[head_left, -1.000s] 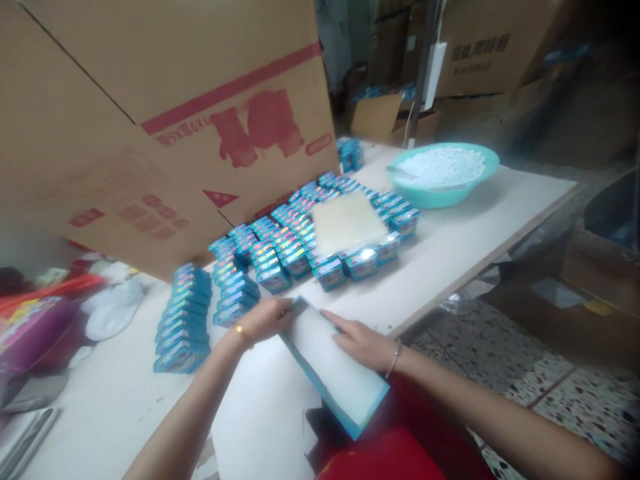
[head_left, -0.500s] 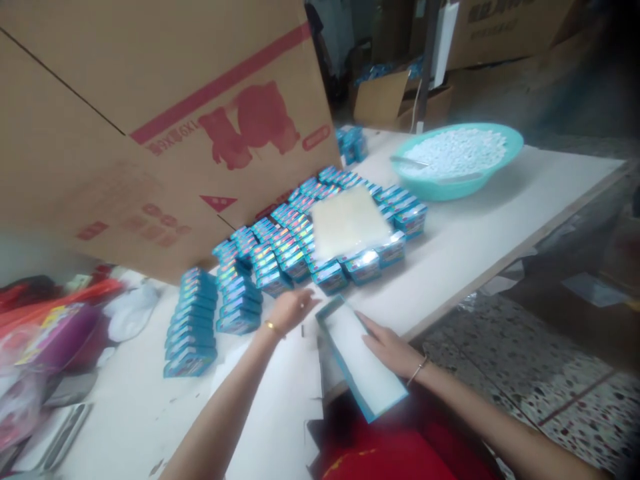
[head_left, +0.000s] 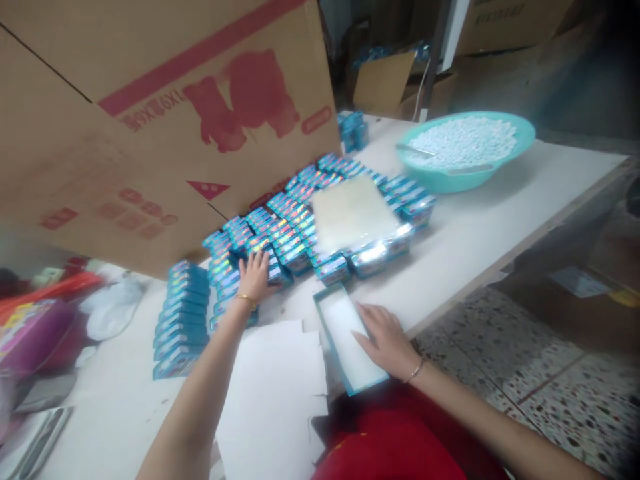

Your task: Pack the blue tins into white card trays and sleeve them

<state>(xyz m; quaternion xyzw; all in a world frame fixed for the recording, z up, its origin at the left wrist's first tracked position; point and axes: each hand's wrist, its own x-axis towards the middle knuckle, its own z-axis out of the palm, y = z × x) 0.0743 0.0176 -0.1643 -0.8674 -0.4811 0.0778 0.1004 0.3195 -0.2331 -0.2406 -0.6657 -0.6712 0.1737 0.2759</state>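
Observation:
My left hand [head_left: 256, 277] reaches over the rows of small blue boxes [head_left: 293, 257], fingers spread and lying against some of them. Whether it grips any box cannot be made out. In my right hand [head_left: 385, 341] is a shallow open box [head_left: 345, 333] with blue edges and a white inside. The thumb reaches over its inside while the fingers are at its right wall. It sits tilted at the table's front edge, and nothing shows inside it. Beside it lie flat white card sheets [head_left: 275, 373].
A cream flat slab [head_left: 353, 213] rests on the small boxes. Behind them stands a large printed carton [head_left: 165, 133]. A turquoise basin [head_left: 465, 179] of white pieces, with a scoop [head_left: 417, 151], is at the back right. Plastic bags [head_left: 113, 310] and a purple package [head_left: 37, 333] lie left.
My left hand has moved left and forward from beside the open box onto the small boxes, its fingers spreading. My right hand still holds the open box, which has shifted slightly forward.

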